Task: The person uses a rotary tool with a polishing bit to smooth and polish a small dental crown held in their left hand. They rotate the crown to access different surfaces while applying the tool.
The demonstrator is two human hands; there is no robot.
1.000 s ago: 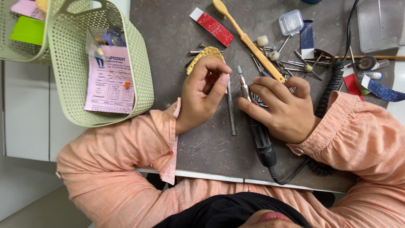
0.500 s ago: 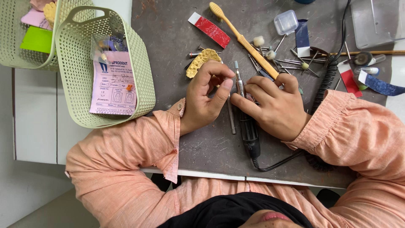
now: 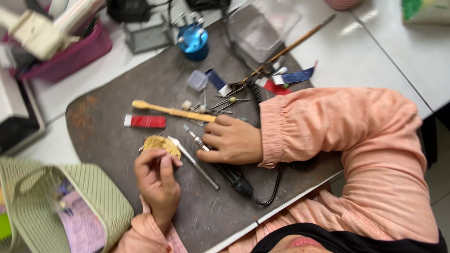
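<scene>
Yellowish curved dental cast (image 3: 161, 145) sits pinched in my left hand (image 3: 157, 175) on the dark grey mat (image 3: 112, 154). My right hand (image 3: 232, 140) is closed around the black corded rotary handpiece (image 3: 220, 165), its bit clear of the cast, so grinding isn't happening. Blur hides the cast's surface.

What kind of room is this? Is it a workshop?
Probably a small craft or dental-lab workbench. The right hand grips a corded rotary handpiece, loose burs and small tools lie scattered on a scratched dark work mat, and the left hand pinches a small yellowish piece.
</scene>
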